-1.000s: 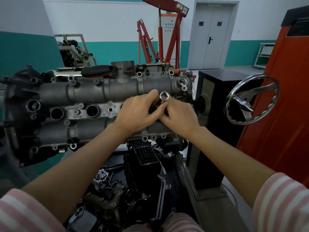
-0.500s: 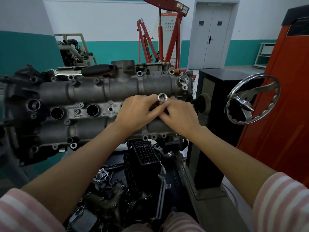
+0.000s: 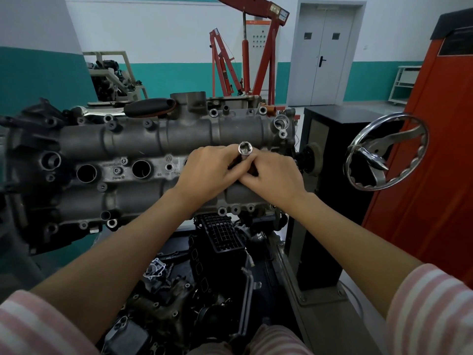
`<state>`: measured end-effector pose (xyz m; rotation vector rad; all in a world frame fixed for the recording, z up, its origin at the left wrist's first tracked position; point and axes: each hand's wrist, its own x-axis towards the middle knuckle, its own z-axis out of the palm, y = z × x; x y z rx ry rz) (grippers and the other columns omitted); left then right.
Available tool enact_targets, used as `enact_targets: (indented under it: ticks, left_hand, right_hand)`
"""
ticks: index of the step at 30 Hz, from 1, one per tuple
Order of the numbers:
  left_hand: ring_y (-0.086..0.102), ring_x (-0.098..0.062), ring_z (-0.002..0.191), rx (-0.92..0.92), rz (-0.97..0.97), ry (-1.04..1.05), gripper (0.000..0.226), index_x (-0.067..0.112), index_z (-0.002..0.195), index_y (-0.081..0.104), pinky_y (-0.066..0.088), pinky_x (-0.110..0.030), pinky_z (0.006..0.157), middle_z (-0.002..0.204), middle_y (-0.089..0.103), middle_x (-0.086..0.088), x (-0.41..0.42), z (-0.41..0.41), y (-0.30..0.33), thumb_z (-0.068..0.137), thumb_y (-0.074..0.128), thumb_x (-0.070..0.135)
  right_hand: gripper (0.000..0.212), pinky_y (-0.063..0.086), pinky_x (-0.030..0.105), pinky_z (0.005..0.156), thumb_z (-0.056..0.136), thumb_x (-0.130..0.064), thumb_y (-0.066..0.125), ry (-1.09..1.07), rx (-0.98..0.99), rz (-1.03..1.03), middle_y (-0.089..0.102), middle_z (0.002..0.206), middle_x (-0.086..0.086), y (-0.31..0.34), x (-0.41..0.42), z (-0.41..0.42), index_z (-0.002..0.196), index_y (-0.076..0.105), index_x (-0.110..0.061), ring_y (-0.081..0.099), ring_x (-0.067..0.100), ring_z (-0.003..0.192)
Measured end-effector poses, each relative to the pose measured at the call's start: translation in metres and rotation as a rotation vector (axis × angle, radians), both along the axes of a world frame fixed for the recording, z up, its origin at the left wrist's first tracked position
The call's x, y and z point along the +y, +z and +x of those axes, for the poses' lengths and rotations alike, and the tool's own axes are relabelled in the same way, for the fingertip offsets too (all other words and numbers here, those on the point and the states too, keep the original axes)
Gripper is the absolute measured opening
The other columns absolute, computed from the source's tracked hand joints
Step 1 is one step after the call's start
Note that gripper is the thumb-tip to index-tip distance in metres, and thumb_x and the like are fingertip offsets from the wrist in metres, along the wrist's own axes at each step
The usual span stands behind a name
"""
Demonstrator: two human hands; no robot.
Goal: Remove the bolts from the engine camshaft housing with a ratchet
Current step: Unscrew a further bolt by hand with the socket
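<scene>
Standing up between both hands, a silver socket [image 3: 245,149] shows its open hex end toward the camera, its lower part hidden among the fingers. It sits over the middle of the camshaft housing [image 3: 158,139], toward that part's right end. The left hand [image 3: 208,172] curls its fingers round the tool from the left; the right hand [image 3: 273,175] closes on it from the right, and the two hands touch just below the socket. What lies under the palms, including any ratchet handle or bolt head, cannot be made out.

The housing is a grey casting lying across the view, with round openings [image 3: 140,169] along its centre line and small bolt bosses [image 3: 111,223] along its near and far edges. A black oil cap [image 3: 151,107] lies on its far side. Pink-and-white striped sleeves [image 3: 432,311] cover the upper arms.

Below the housing, dark engine parts [image 3: 179,303] and a black ribbed plastic piece [image 3: 222,234] are piled on the stand's lower shelf. To the right, a chrome handwheel [image 3: 419,147] stands beside a black cabinet [image 3: 332,155], with an orange-red machine [image 3: 435,175] behind it. Further back are a red engine hoist [image 3: 256,60], a grey double door [image 3: 322,52] and a teal-banded wall [image 3: 38,73].
</scene>
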<state>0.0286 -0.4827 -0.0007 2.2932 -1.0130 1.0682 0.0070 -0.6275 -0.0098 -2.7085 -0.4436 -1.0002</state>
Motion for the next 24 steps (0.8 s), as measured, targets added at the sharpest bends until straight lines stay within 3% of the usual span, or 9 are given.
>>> enact_targets:
  ticks: [3, 8, 10, 15, 21, 24]
  left_hand:
    - [0.055, -0.023, 0.051, 0.034, 0.015, 0.009, 0.046, 0.007, 0.071, 0.065, 0.042, -0.034, 0.049, 0.055, 0.060, -0.005, 0.0003, -0.0008, 0.0003, 0.089, 0.046, 0.045]
    - [0.051, -0.021, 0.052, 0.017, 0.049, -0.001, 0.052, 0.007, 0.077, 0.053, 0.042, -0.037, 0.048, 0.060, 0.054, 0.000, -0.0002, -0.0025, 0.0016, 0.087, 0.030, 0.052]
    - [0.049, -0.019, 0.050, 0.010, 0.041, -0.017, 0.043, 0.009, 0.078, 0.047, 0.040, -0.033, 0.046, 0.061, 0.050, 0.003, 0.0000, -0.0029, 0.0017, 0.087, 0.032, 0.048]
    - [0.041, -0.016, 0.046, -0.020, 0.067, -0.041, 0.021, 0.021, 0.079, 0.037, 0.030, -0.025, 0.045, 0.063, 0.040, 0.012, -0.0018, -0.0055, 0.0018, 0.090, 0.035, 0.039]
    - [0.047, -0.026, 0.040, -0.038, 0.024, -0.012, 0.037, 0.020, 0.063, 0.037, 0.029, -0.025, 0.046, 0.044, 0.049, -0.005, 0.0003, -0.0026, 0.0005, 0.089, 0.041, 0.046]
    - [0.052, -0.028, 0.044, -0.021, 0.049, 0.015, 0.048, 0.010, 0.062, 0.050, 0.032, -0.028, 0.046, 0.048, 0.053, -0.007, 0.0002, -0.0027, 0.0006, 0.090, 0.043, 0.048]
  right_hand:
    - [0.029, 0.046, 0.032, 0.059, 0.088, -0.040, 0.048, 0.037, -0.025, 0.017, 0.067, 0.082, -0.001, -0.0014, 0.0000, -0.0021, 0.089, 0.066, -0.016, 0.061, 0.018, 0.076]
    - [0.025, 0.027, 0.027, 0.054, 0.090, -0.033, 0.050, 0.032, -0.047, -0.005, 0.058, 0.074, -0.001, -0.0031, -0.0005, -0.0017, 0.085, 0.059, -0.010, 0.047, 0.013, 0.063]
    - [0.031, 0.032, 0.029, 0.054, 0.090, -0.040, 0.044, 0.013, -0.024, -0.016, 0.052, 0.074, -0.006, -0.0026, -0.0005, -0.0006, 0.089, 0.055, -0.011, 0.044, 0.010, 0.062]
    - [0.041, 0.032, 0.028, 0.052, 0.085, -0.047, 0.035, 0.022, -0.045, 0.004, 0.057, 0.074, -0.003, -0.0032, -0.0005, 0.0003, 0.095, 0.050, -0.010, 0.057, 0.018, 0.064]
    - [0.046, 0.047, 0.033, 0.062, 0.085, -0.052, 0.035, -0.005, -0.003, -0.013, 0.066, 0.084, -0.001, -0.0012, 0.0003, 0.0005, 0.099, 0.060, -0.015, 0.060, 0.016, 0.077]
    - [0.031, 0.044, 0.031, 0.058, 0.089, -0.039, 0.047, 0.045, -0.039, 0.016, 0.066, 0.083, 0.000, -0.0028, 0.0001, -0.0019, 0.090, 0.064, -0.013, 0.061, 0.018, 0.076]
